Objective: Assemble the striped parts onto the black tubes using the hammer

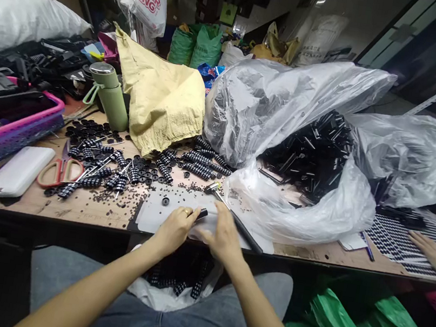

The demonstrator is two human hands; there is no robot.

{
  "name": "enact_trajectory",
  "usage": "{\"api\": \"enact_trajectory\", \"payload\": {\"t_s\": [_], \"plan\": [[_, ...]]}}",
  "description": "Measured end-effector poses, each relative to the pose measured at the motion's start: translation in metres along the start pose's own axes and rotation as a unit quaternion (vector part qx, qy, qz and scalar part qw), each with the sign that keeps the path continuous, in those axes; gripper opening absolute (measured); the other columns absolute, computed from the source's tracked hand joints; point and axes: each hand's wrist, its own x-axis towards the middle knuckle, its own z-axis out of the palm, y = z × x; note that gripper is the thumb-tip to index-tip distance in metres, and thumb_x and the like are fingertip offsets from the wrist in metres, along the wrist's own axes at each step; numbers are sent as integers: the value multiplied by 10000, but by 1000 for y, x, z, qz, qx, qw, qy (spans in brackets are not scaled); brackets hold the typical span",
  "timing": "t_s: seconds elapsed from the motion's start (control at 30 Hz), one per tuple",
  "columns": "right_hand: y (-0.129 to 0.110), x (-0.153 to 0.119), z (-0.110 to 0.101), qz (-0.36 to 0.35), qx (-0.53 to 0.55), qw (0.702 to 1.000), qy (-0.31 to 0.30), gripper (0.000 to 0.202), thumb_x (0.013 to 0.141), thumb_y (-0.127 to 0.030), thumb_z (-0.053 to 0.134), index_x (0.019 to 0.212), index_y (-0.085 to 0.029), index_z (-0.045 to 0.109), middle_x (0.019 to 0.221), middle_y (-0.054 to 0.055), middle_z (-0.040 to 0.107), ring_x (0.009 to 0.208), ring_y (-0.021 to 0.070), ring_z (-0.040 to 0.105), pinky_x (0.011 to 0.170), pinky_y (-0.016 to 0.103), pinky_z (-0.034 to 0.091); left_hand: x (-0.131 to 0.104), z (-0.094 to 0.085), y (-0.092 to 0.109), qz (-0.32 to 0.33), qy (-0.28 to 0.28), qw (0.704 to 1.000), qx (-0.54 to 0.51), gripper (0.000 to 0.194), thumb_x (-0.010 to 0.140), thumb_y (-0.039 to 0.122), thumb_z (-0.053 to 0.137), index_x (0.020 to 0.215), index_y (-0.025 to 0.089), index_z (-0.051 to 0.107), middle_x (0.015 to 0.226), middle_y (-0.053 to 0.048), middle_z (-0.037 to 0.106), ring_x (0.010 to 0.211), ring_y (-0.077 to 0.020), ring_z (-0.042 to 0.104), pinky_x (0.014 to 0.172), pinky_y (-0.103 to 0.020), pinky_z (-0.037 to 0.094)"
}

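Note:
My left hand (175, 228) is closed around a short black plastic piece (203, 214), whose end sticks out past the thumb. My right hand (226, 236) is close beside it, thumb and fingers apart and slightly blurred; nothing shows in its grasp. Both hands are over a whitish board (148, 216) at the table's front edge. A hammer (248, 232) with a black handle lies slantwise on the board, right behind my right hand. One small black wheel-like ring (165, 201) rests on the board to the left.
Black ribbed rollers (200, 171), loose rings and scissors (62, 170) lie to the left. Behind stand a green flask (109, 95) and a yellow sack (162, 100). A clear bag (299, 225) spills black parts (313, 156). Another person's hand (429, 252) reaches in at right.

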Motion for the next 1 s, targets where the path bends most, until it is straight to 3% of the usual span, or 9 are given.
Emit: {"api": "enact_trajectory", "payload": {"t_s": [0.1, 0.17, 0.3, 0.4, 0.5, 0.67, 0.77, 0.87, 1.0], "plan": [[26, 3, -17, 127, -167, 978, 9, 261, 806, -361, 467, 932, -136, 511, 956, 159, 563, 950, 287, 508, 776, 403, 408, -2, -8, -9, 69, -13, 993, 94, 375, 830, 64, 361, 1191, 121, 443, 926, -109, 565, 834, -184, 518, 702, -321, 431], [34, -1, -28, 163, -191, 967, -35, 240, 836, -379, 412, 820, -157, 503, 794, 118, 586, 797, 258, 555, 668, 348, 410, -2, -15, -11, 80, -11, 986, 146, 352, 835, 79, 362, 1168, 132, 463, 928, -103, 572, 811, -188, 521, 679, -332, 412], [19, -22, -56, 191, -43, 978, -66, 318, 884, -438, 244, 894, -189, 443, 610, 13, 560, 561, 187, 554, 536, 266, 374, -1, -21, -11, 82, -10, 979, 185, 333, 840, 93, 358, 1150, 131, 472, 917, -87, 582, 827, -190, 514, 717, -364, 375], [-1, -42, -72, 189, 29, 981, -45, 349, 871, -487, 242, 921, -208, 445, 668, 17, 593, 602, 182, 575, 554, 253, 383, -1, -18, -10, 82, -18, 980, 179, 345, 839, 97, 363, 1168, 134, 459, 940, -85, 582, 850, -186, 508, 753, -369, 357], [-10, -57, -67, 190, 44, 980, -46, 352, 870, -481, 242, 948, -204, 444, 742, 45, 622, 656, 196, 597, 574, 258, 399, -2, -17, -12, 67, -31, 983, 170, 369, 833, 86, 362, 1188, 145, 446, 964, -88, 583, 876, -192, 507, 787, -385, 346], [-11, -64, -50, 178, -1, 973, -144, 337, 882, -421, 214, 886, -199, 467, 666, 61, 623, 601, 238, 600, 525, 280, 383, -1, -16, -5, 41, -44, 986, 154, 396, 837, 79, 325, 1215, 151, 420, 1044, -109, 581, 977, -218, 509, 845, -428, 340], [-27, -59, -62, 149, 53, 985, -66, 321, 886, -420, 220, 913, -208, 460, 680, 44, 619, 586, 201, 591, 525, 256, 391, 0, -6, 8, 29, -39, 987, 150, 435, 864, 241, 341, 1264, 72, 355, 1236, -174, 466, 1178, -256, 374, 968, -458, 248], [-50, -55, -66, 99, 93, 991, -6, 323, 891, -403, 223, 937, -200, 470, 661, 39, 606, 548, 170, 575, 502, 234, 383, -2, 9, 21, 19, -39, 988, 147, 664, 829, 451, 339, 1302, -8, 260, 1337, -221, 326, 1278, -288, 203, 1031, -456, 154], [-66, -56, -41, 38, 9, 992, -118, 324, 896, -378, 241, 824, -197, 501, 687, 50, 620, 536, 176, 585, 476, 236, 341, -5, 26, 21, 26, -37, 986, 162, 608, 830, 303, 303, 1327, -21, 172, 1365, -221, 272, 1288, -274, 184, 1029, -438, 183]]}}
